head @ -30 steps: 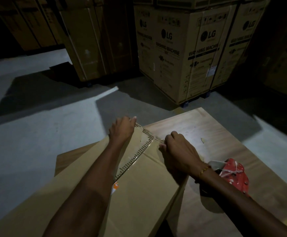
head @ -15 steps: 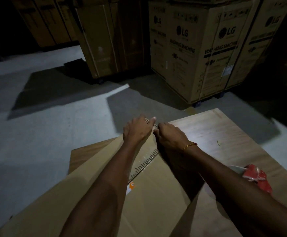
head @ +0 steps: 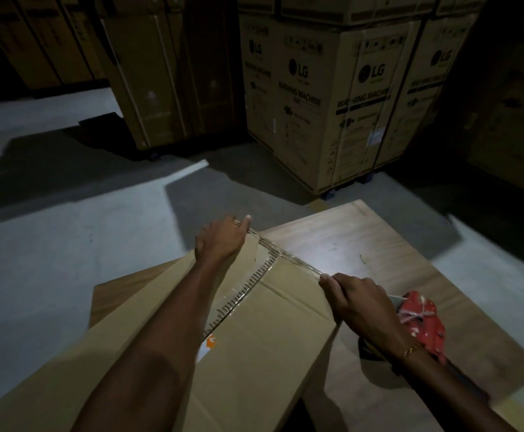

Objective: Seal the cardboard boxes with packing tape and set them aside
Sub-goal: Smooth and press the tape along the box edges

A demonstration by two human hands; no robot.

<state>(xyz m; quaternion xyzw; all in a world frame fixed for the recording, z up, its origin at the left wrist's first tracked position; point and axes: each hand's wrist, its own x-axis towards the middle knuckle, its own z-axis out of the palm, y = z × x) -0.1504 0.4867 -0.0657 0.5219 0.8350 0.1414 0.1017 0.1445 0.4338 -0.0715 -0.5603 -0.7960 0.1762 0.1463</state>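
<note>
Head view: both hands, left (head: 220,241) and right (head: 359,302), flat on box (head: 254,353) far edge, gripping nothing.

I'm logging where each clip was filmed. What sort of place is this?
Probably a warehouse or stockroom: big washing machine cartons stand stacked on a bare concrete floor, and a cardboard box is being taped on a wooden board.
</note>
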